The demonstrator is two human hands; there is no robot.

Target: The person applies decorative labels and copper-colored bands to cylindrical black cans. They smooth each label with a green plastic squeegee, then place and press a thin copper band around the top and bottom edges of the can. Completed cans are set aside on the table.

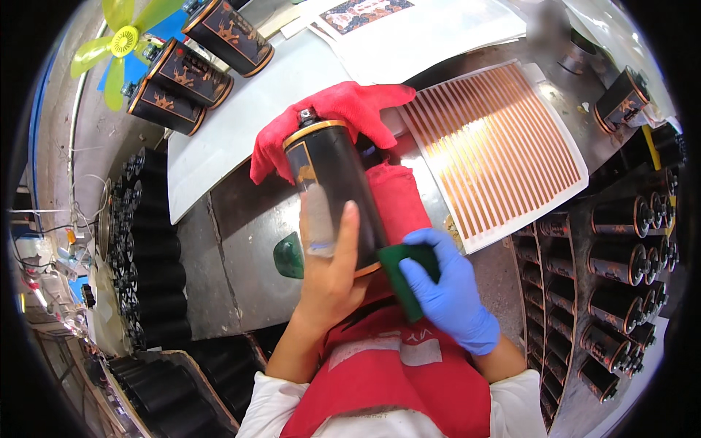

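Note:
A black bottle point(347, 182) with gold rims and a gold decal lies tilted over red cloth point(398, 193), its capped end pointing away from me. My left hand point(328, 274) is closed around its lower left side, thumb on the front, a greyish wrap covering one finger. At the bottle's near end, my right hand point(453, 299), in a blue glove, grips a dark green pad point(401, 281). The pad is beside the bottle's lower rim; whether they touch I cannot tell. A glossy green piece point(289, 255) lies on the metal table to the left of my left hand.
On the right lies a sheet of gold stripes point(504, 153). Decorated bottles point(188, 73) stand at the far left near a yellow-green fan point(124, 41); another bottle point(623, 100) is at the far right. Racked bottles point(613, 263) fill the right side, and black ones point(157, 255) the left.

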